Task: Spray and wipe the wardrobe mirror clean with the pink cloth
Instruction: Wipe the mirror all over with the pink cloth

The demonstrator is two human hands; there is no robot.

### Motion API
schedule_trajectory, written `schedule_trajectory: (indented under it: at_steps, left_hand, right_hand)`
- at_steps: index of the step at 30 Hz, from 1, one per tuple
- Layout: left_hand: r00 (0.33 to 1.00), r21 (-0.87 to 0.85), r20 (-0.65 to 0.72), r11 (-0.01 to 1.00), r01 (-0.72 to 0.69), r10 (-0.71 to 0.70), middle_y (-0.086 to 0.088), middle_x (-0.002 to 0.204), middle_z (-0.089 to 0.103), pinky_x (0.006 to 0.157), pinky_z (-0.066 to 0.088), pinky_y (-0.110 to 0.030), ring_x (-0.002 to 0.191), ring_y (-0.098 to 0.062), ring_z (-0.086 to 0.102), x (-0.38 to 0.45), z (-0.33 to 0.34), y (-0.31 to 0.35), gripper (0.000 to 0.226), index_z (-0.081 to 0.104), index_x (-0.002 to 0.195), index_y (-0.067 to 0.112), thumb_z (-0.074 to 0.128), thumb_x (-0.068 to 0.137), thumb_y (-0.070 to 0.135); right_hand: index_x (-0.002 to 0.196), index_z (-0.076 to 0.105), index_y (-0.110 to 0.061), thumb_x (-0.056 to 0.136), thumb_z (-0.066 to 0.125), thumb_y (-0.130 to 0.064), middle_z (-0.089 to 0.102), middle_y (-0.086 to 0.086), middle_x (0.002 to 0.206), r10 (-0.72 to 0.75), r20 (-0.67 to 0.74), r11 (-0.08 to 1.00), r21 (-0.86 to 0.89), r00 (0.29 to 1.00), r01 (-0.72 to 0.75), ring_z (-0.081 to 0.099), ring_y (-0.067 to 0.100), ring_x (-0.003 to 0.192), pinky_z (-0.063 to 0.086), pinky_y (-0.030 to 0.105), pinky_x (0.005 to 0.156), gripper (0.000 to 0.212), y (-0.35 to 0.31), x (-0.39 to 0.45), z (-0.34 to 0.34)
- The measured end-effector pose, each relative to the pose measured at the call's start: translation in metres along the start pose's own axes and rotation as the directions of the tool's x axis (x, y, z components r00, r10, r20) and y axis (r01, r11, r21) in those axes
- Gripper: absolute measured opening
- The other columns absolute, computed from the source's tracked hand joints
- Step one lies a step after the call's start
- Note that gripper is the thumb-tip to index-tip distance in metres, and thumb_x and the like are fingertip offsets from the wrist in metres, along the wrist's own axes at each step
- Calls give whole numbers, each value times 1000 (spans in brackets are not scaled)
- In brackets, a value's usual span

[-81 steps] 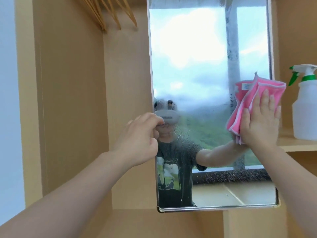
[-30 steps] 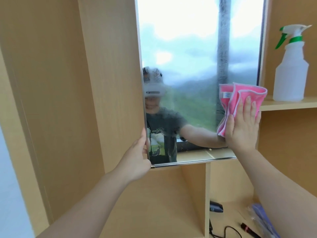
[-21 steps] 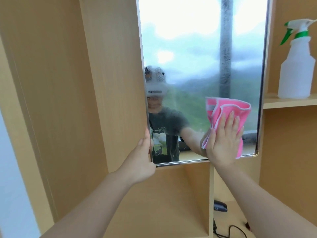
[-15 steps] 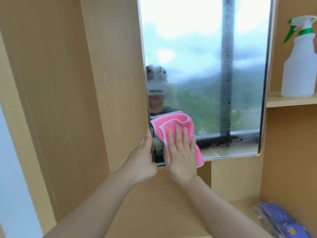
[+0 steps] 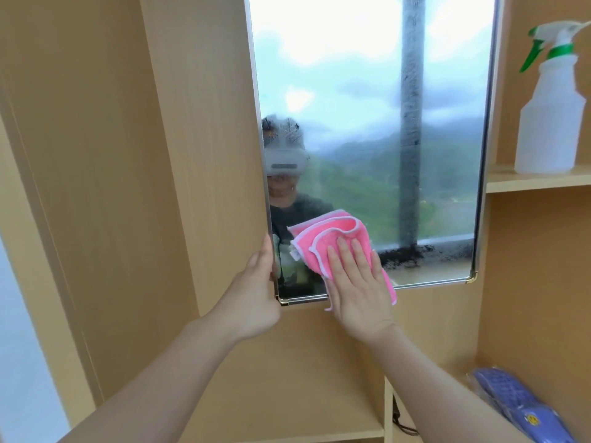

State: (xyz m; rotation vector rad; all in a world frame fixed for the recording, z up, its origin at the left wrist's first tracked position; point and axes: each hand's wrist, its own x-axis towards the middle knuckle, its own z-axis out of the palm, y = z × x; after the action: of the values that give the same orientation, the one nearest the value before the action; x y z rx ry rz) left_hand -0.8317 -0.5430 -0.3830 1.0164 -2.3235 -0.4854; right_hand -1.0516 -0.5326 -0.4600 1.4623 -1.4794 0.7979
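Wiping well underway, spraying apparently done: right hand (image 5: 358, 284) flat, pressing pink cloth (image 5: 332, 247) on wardrobe mirror (image 5: 367, 123) bottom-left corner, left hand (image 5: 256, 292) gripping mirror's left edge, spray bottle (image 5: 550, 113) shelved right of mirror; haze remaining higher up.

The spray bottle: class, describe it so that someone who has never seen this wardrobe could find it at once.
Start at the mirror in the wooden wardrobe. Just right of it, a shelf juts out level with the mirror's lower part. The spray bottle stands upright there alone: cloudy white plastic with a green trigger and collar.
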Motion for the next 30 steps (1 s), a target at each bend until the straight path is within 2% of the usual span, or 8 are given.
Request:
schedule_trajectory:
  at_steps: [3, 7, 14, 18, 23, 27, 30]
  left_hand:
    - [1000, 18, -6, 1000, -15, 15, 11, 145, 27, 93, 49, -37, 123, -16, 45, 0, 0, -2, 109, -29, 141, 44, 46, 70, 7]
    - [999, 17, -25, 1000, -22, 22, 9, 143, 28, 90, 50, -37, 121, -16, 45, 1, 2, -2, 109, -30, 140, 44, 46, 72, 6]
    - [999, 36, 3, 999, -32, 32, 15, 144, 27, 93, 49, -31, 126, -8, 40, -2, -5, -2, 103, -28, 144, 37, 43, 78, 4]
    - [1000, 37, 13, 999, -26, 26, 18, 148, 21, 82, 51, -25, 127, -8, 41, -1, -5, -3, 103, -28, 144, 38, 42, 78, 3]
    - [999, 13, 19, 1000, -28, 28, 19, 145, 24, 74, 51, -23, 123, -4, 42, -1, -5, -3, 101, -27, 144, 39, 41, 79, 2]
    - [999, 30, 16, 999, -41, 40, 18, 147, 25, 84, 44, -19, 126, -1, 40, 0, -10, -2, 96, -20, 149, 33, 40, 82, 0]
    - [994, 83, -72, 994, -71, 77, 14, 154, 21, 102, 39, -25, 138, -7, 29, 1, -18, 4, 92, -6, 152, 30, 41, 79, 1]
  right_hand:
    - [153, -3, -18, 101, 13, -37, -8, 1, 161, 144, 43, 989, -40, 989, -143, 0, 23, 148, 4, 48, 119, 57, 49, -15, -9]
    - [152, -8, -21, 100, 8, -40, -6, 2, 160, 399, 84, 917, -64, 913, -395, -4, 20, 148, 1, 48, 119, 58, 111, -27, -31]
    - [153, -4, -22, 100, 12, -39, -2, 3, 161, 457, 56, 889, 2, 888, -458, -4, 20, 148, 3, 45, 120, 58, 128, -23, -35]
    - [152, 8, -14, 99, 11, -39, 9, 8, 160, 496, 25, 868, 22, 868, -496, 4, 25, 148, 3, 43, 120, 59, 137, -18, -38]
    - [153, 11, -15, 99, 18, -33, 11, 8, 160, 499, -5, 865, 59, 867, -498, 4, 24, 148, 1, 41, 120, 57, 143, -7, -40]
    - [152, 20, -13, 100, 20, -32, 17, 7, 159, 540, -63, 824, 243, 839, -512, 8, 16, 147, 8, 43, 120, 55, 138, 16, -57]
    - [151, 22, -16, 97, 13, -58, 20, 0, 158, 466, -66, 831, 375, 883, -410, 10, 10, 145, 20, 45, 118, 70, 114, 30, -72]
